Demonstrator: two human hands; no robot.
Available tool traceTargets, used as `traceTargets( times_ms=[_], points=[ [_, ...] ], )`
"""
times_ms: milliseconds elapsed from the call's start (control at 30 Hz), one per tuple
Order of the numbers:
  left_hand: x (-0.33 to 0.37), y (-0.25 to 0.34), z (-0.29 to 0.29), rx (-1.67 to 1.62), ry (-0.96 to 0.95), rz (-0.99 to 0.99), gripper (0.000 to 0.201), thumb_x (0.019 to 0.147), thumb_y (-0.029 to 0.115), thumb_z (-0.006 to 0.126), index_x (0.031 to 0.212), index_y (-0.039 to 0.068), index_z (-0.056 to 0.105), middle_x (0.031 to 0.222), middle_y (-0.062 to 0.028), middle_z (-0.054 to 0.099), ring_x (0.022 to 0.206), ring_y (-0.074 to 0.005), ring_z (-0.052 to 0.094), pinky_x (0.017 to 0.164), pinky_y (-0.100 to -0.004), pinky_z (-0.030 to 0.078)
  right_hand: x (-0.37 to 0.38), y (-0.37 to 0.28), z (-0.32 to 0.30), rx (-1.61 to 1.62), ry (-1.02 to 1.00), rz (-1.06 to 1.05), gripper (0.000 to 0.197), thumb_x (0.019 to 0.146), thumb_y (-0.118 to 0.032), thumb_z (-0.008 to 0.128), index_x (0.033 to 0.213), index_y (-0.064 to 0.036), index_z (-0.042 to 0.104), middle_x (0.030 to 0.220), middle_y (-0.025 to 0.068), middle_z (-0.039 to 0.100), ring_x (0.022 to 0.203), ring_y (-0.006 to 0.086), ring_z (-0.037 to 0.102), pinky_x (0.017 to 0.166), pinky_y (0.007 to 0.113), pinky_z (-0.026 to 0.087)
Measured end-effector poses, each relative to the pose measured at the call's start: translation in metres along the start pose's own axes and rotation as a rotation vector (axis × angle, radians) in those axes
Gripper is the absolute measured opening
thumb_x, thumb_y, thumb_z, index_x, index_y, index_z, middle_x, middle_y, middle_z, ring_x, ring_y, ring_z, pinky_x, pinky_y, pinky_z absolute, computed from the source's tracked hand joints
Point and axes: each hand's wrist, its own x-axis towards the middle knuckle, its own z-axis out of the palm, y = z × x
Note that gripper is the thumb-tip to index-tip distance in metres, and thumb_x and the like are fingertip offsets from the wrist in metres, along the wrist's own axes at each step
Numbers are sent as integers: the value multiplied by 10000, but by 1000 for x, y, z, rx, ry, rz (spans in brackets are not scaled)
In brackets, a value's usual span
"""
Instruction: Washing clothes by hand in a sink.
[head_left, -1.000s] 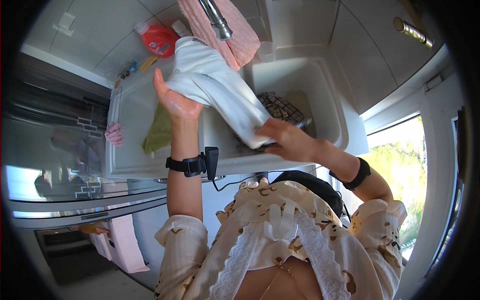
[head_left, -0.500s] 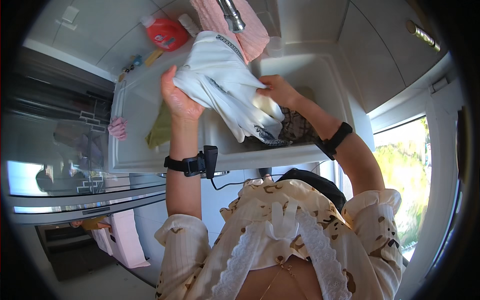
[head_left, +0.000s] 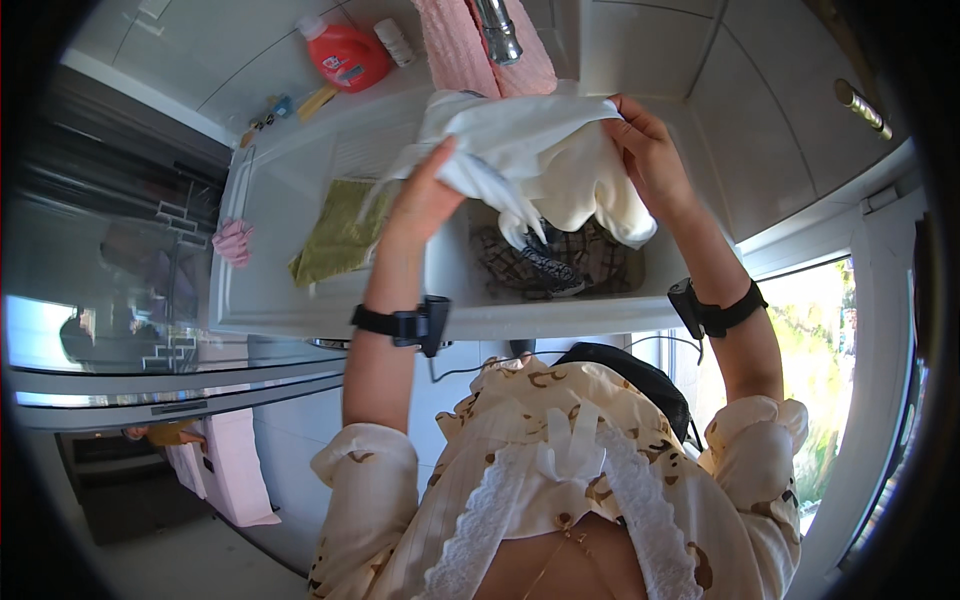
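Observation:
A white garment with a black print [head_left: 560, 135] hangs between my hands above the sink basin. My left hand [head_left: 425, 200] is closed on its left part, where the fabric bunches. The fingers of my right hand [head_left: 650, 155] pinch its upper right edge. Part of the fabric droops into the basin, its black-patterned end resting near a dark checked cloth [head_left: 610, 258]. That cloth lies at the bottom of the white sink [head_left: 540, 318]. To the left of my left hand, an olive-green cloth [head_left: 340, 232] is spread on the washboard side.
A chrome faucet [head_left: 499, 35] juts over the sink in front of a pink towel [head_left: 450, 45]. Behind the sink stand a red detergent bottle [head_left: 348, 60] and a white bottle [head_left: 394, 42]. A pink scrunchie-like bundle [head_left: 233, 243] sits at the left rim.
My right hand has moved up and to the right, opening the garment sideways. My left hand has shifted right and slightly down, uncovering more of the olive cloth.

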Motion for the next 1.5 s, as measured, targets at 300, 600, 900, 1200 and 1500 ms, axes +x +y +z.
traceTargets(
  times_ms=[300,600,900,1200,1500],
  points=[
    [8,-55,8,436,111,-295,396,668,45,656,1030,-4,500,926,-79,555,834,-169,551,739,-289,451,-5,3,-21,216,124,-40,93,813,-75,448,878,-32,499,782,20,528,712,85,504,669,212,407],
    [-4,-47,-26,444,240,-61,207,771,45,475,960,-21,526,881,-75,568,786,-143,555,695,-274,459,-14,22,-56,224,292,-21,95,812,-67,427,838,-23,506,770,33,533,708,97,501,663,224,400],
    [2,-27,-26,449,368,100,180,802,88,469,940,-9,530,853,-67,567,742,-136,555,657,-267,456,-25,31,-85,182,306,-25,94,820,-96,419,823,-65,508,702,-2,516,645,85,485,591,215,376],
    [4,-23,-24,293,345,164,188,840,142,473,988,36,520,922,-34,558,842,-149,529,722,-305,420,-32,28,-89,81,448,-24,71,791,-75,460,785,-35,518,688,20,525,626,78,476,579,201,364],
    [0,-19,-9,288,203,185,242,858,187,449,1048,44,490,965,-35,549,882,-146,512,776,-300,392,-43,42,-103,-106,552,14,87,726,-92,508,755,-15,535,667,20,513,619,103,461,598,230,362]
  ],
)
